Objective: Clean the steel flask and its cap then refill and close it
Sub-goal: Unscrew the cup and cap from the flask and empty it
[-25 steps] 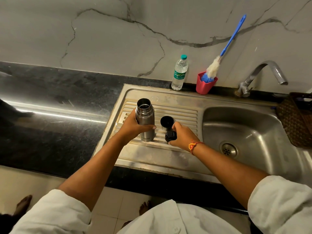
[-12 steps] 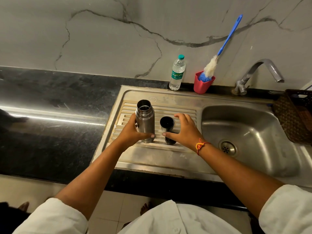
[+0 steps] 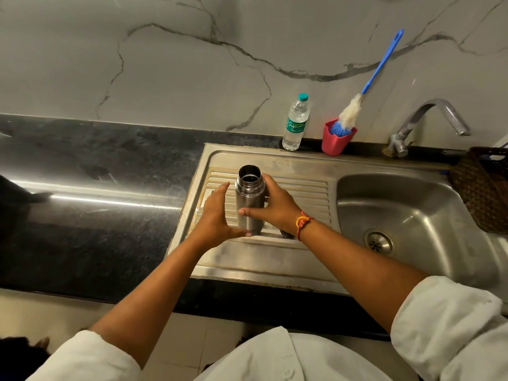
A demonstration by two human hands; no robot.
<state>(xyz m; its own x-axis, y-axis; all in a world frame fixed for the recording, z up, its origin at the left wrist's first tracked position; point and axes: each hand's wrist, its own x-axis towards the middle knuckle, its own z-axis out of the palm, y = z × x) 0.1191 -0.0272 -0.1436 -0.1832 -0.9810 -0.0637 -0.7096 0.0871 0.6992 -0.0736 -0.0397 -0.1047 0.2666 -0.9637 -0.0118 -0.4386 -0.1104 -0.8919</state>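
Note:
The steel flask [image 3: 248, 188] stands upright and uncapped on the ribbed drainboard [image 3: 302, 193]. My right hand [image 3: 277, 207] grips its body from the right, thumb laid across the front. My left hand [image 3: 217, 215] is just left of the flask with straight fingers and a gap to the steel wall; only its thumb tip touches near the flask's foot. Of the black cap [image 3: 286, 234] only a dark sliver shows under my right wrist; the rest is hidden.
A sink basin [image 3: 412, 215] lies right of the drainboard, with a tap [image 3: 428, 116] behind it. A water bottle [image 3: 296, 125] and a red cup [image 3: 336, 143] holding a blue-handled brush [image 3: 379, 67] stand by the wall. A woven basket [image 3: 486, 193] sits far right, black counter [image 3: 96, 202] left.
My right hand left the black cap pieces and took hold of the flask. My left hand loosened its grip and opened away from the flask.

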